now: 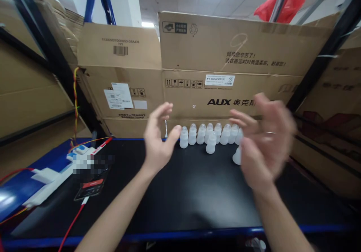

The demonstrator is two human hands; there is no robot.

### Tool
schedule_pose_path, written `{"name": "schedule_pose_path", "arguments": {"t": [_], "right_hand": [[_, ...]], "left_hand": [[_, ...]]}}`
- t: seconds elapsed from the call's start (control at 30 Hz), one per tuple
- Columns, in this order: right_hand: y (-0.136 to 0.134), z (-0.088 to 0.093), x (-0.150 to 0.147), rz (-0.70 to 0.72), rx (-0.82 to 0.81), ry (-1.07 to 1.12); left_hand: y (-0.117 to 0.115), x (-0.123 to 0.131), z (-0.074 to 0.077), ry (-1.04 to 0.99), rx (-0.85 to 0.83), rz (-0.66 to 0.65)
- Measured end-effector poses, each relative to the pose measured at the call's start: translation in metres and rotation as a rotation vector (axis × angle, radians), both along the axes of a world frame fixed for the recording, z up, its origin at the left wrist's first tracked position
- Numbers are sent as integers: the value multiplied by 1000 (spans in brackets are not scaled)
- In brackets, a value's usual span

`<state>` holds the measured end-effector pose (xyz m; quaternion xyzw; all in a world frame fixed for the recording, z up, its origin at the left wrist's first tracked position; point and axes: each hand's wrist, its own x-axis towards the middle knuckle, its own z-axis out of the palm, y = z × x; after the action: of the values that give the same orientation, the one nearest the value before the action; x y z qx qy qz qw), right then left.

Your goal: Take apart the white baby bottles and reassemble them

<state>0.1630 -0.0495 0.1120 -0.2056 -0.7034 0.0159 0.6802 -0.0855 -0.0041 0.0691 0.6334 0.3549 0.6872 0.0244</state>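
Observation:
My left hand [158, 141] is raised above the black table [183, 192], fingers apart and curved, palm facing right, holding nothing. My right hand [262, 146] faces it, fingers spread, blurred by motion, also holding nothing. Between and behind the hands stands a row of several small white plastic bottles [208, 133] near the table's back edge. One bottle [210, 143] stands a little in front of the row. Another bottle [237, 156] is partly hidden behind my right hand.
Large cardboard boxes [225, 64] form a wall behind the table and at both sides. At the left lie a phone [91, 188] with a red cable, a white power strip [50, 180] and red and yellow wires. Blue shelf posts rise at the back left.

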Motion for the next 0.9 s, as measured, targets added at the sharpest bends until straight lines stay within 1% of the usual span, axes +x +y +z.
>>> {"name": "schedule_pose_path", "arguments": {"t": [0.03, 0.1, 0.13, 0.17, 0.2, 0.27, 0.33, 0.37, 0.4, 0.43, 0.53, 0.6, 0.7, 0.8, 0.87, 0.9], "right_hand": [[14, -13, -8, 21, -66, 29], [47, -49, -24, 42, -240, 54], [64, -71, -30, 46, -329, 65], [78, -92, -35, 49, -405, 61], [90, -112, -39, 46, -445, 56], [103, -142, -43, 42, -467, 10], [106, -160, -44, 25, -452, -62], [106, -164, -45, 12, -444, -100], [104, -165, -45, -4, -440, -136], [102, -165, -46, -20, -440, -167], [98, -157, -50, -47, -448, -239], [94, -153, -55, -36, -466, -301], [88, -157, -61, -10, -508, -365], [86, -167, -62, 36, -513, -379], [88, -165, -59, 25, -461, -384], [87, -159, -55, 18, -404, -381]], "left_hand": [[17, 7, -16, -7, -104, 52], [57, 19, -53, -14, -388, 188], [76, 24, -73, 14, -553, 211], [92, 27, -91, 50, -683, 215], [105, 28, -106, 89, -784, 196], [117, 28, -127, 130, -898, 177], [114, 25, -139, 132, -918, 186], [108, 23, -142, 126, -903, 177], [100, 21, -144, 126, -881, 139], [92, 19, -147, 130, -852, 69], [63, 14, -152, 158, -751, -216], [46, 10, -156, 181, -711, -315], [28, 5, -164, 201, -707, -314], [24, 3, -170, 234, -730, -219], [26, -1, -169, 302, -744, -152], [26, -4, -165, 318, -722, -132]]}}
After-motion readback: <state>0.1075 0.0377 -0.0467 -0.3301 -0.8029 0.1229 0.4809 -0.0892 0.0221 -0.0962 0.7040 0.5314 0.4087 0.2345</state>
